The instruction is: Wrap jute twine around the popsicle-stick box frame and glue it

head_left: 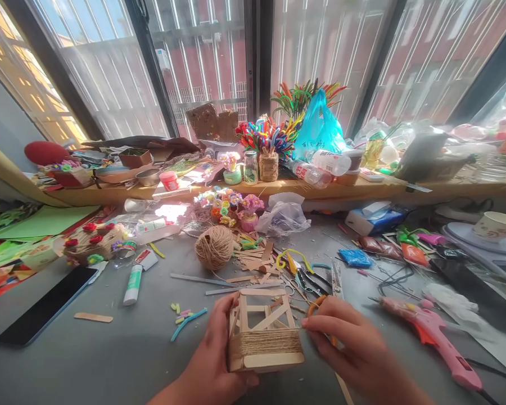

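My left hand (pixel 219 354) grips a small open frame of craft sticks (pixel 272 323) by its left side. Jute twine (pixel 274 341) is wound in several rows around the frame's lower part, above a flat stick along the near edge. At the frame's right corner, my right hand (pixel 349 337) is closed, thumb and finger pinching what looks like the twine. An orange loop, like a scissors handle (pixel 316 305), shows at its fingers; the rest of it is hidden. Beyond the frame sits a ball of twine (pixel 214 248), its strand trailing toward the frame.
A pink glue gun (pixel 434 337) lies at right, its cord running off the near edge. Pliers (pixel 316 283) and loose craft sticks (pixel 257 261) lie beyond my hands. At left are a glue stick (pixel 132 285) and a phone (pixel 46 304). A cluttered sill (pixel 236 191) runs behind.
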Demonstrator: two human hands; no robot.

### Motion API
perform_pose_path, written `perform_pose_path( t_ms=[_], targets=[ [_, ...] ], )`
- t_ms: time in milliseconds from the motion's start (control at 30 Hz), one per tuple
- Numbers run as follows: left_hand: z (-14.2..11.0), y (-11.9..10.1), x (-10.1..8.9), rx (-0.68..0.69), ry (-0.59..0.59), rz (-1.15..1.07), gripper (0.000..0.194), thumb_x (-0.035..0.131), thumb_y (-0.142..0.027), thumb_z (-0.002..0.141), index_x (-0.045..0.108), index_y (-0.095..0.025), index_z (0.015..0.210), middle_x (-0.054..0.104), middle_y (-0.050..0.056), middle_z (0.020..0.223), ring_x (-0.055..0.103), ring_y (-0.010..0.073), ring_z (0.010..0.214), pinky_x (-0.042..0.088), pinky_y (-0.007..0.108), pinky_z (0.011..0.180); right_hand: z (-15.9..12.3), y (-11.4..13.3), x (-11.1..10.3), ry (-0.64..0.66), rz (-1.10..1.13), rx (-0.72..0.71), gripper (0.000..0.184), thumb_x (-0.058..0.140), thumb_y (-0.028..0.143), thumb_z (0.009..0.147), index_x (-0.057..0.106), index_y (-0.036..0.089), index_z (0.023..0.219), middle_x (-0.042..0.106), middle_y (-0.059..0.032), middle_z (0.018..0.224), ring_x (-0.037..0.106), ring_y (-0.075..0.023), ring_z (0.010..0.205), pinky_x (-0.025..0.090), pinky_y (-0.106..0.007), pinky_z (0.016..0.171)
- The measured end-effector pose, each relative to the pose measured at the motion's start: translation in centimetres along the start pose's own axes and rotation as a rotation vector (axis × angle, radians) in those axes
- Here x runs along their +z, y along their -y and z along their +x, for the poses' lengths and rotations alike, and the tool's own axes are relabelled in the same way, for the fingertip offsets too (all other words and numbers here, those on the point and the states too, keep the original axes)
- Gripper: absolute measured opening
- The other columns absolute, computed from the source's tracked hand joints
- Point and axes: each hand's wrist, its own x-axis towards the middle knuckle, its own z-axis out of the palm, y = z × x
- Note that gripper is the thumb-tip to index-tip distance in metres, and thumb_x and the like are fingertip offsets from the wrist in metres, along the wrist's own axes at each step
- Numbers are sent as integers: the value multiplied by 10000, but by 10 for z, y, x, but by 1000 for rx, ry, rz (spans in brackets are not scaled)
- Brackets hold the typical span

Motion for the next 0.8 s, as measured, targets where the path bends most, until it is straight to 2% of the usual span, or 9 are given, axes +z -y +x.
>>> perform_pose_path(
  t_ms=[100,233,367,467,533,600,667,733,800],
  targets=[
    [-4,-2,-5,-47,26,96,1185,769,-832,841,178,-292,1715,439,186,1719,498,437,1568,452,571,1264,-2,-1,6,34,2,39,321,601,57,1042,753,265,1234,720,-65,907,710,-230,764,563,-324,658],
    [-5,-1,-10,-70,41,188,1213,884,-744,745,259,-312,1690,549,163,1652,585,436,1490,502,563,1234,-5,-5,13,64,7,68,311,579,89,1071,761,273,1245,728,-73,915,709,-230,766,566,-326,662],
    [-1,-8,-14,-12,50,154,1220,882,-735,800,218,-315,1734,593,169,1632,599,436,1486,469,571,1262,-6,-7,15,88,21,68,351,564,63,1066,748,284,1266,706,-58,908,700,-217,755,558,-309,657],
    [1,-16,-18,-1,38,166,1141,858,-687,857,238,-304,1736,501,176,1711,534,427,1553,452,557,1280,-6,-7,16,96,35,81,355,561,61,1067,738,289,1275,692,-49,898,695,-216,751,549,-300,648],
    [1,-20,-20,-10,44,200,1119,870,-593,866,233,-298,1738,413,177,1770,482,419,1599,439,545,1296,-6,-7,17,91,37,95,339,575,73,1070,737,293,1270,686,-45,892,689,-217,752,550,-294,647],
    [-2,-22,-23,-15,49,243,1140,859,-458,881,153,-313,1764,368,167,1802,450,401,1630,421,547,1312,-6,-6,19,86,39,98,335,581,76,1070,739,295,1268,682,-43,890,687,-215,758,557,-288,654],
    [-6,-22,-25,48,33,303,1165,837,-383,892,84,-343,1779,334,156,1826,398,404,1663,393,580,1326,-6,-6,20,80,42,94,341,577,72,1070,742,292,1270,680,-42,888,687,-212,757,563,-285,659],
    [-9,-23,-25,143,6,372,1174,863,-437,899,94,-368,1783,287,152,1851,321,435,1693,361,616,1338,-6,-6,20,70,42,100,331,576,76,1074,749,286,1262,685,-45,888,693,-213,756,565,-286,659],
    [-9,-26,-24,197,3,428,1177,908,-563,873,178,-377,1777,262,152,1865,290,470,1697,351,634,1340,-4,-5,21,56,40,104,308,583,91,1079,756,282,1247,689,-46,884,694,-214,751,569,-290,663]
  ],
)
